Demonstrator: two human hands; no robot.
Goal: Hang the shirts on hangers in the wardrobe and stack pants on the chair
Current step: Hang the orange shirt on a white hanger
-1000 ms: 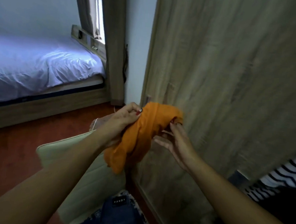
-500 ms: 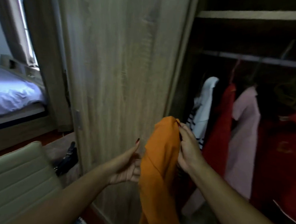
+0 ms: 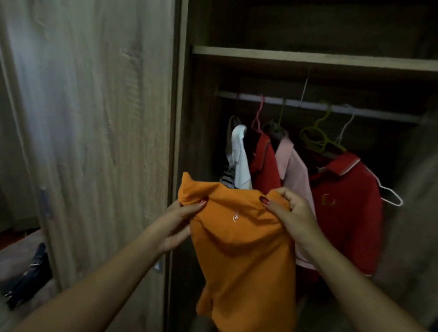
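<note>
An orange shirt (image 3: 244, 246) with a small white logo hangs spread between my two hands in front of the open wardrobe. My left hand (image 3: 178, 220) pinches its upper left edge, and my right hand (image 3: 290, 215) grips its upper right edge. Behind it, a rail (image 3: 317, 107) carries several hung shirts: a white and striped one (image 3: 238, 161), a red one (image 3: 264, 160), a pink one (image 3: 292, 169) and a red polo (image 3: 347, 205). A bare yellow-green hanger (image 3: 315, 138) hangs on the rail among them.
The wardrobe's wooden door (image 3: 89, 108) stands to the left, and a shelf (image 3: 320, 58) runs above the rail. A dark garment (image 3: 29, 277) lies low at the left, beside the door. A second door panel (image 3: 424, 202) borders the right.
My view swung right from the bed and chair to the open wardrobe. The orange shirt went from bunched to spread open, and my left hand has taken hold of its upper edge.
</note>
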